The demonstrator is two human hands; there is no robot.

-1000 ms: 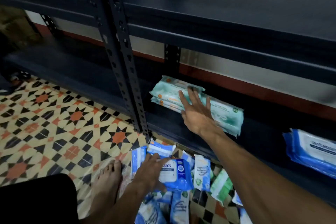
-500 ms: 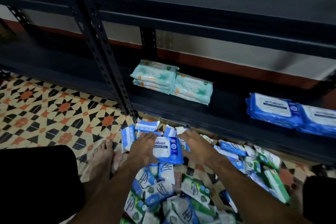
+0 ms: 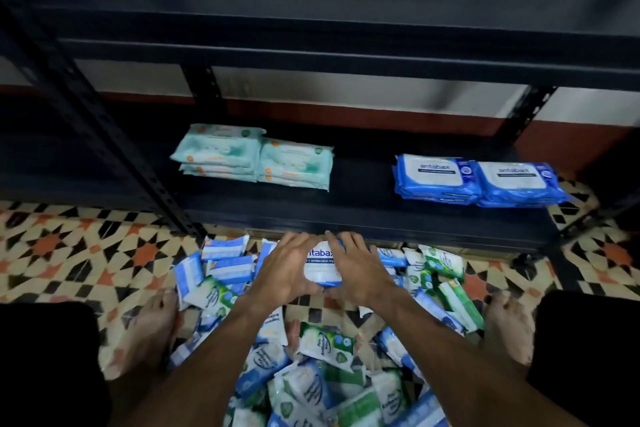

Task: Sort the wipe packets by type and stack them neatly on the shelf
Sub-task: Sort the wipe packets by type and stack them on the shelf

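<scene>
Antabax wipe packet (image 3: pixel 322 265), blue with a white label, is at the far edge of the loose pile of packets (image 3: pixel 311 357) on the tiled floor (image 3: pixel 86 253). We grip it from both sides. Our left hand (image 3: pixel 285 270) curls over its left end and our right hand (image 3: pixel 360 270) over its right, fingers bent across the far edge, thumbs at the near one. On the bottom shelf (image 3: pixel 346 215) we see two mint-green stacks (image 3: pixel 252 159) touching side by side. Well apart to the right are two blue Antabax stacks (image 3: pixel 478 180).

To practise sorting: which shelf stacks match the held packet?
The blue plastic antabax stacks on the right, labelled like the held packet; the left stacks are pale green.
</scene>
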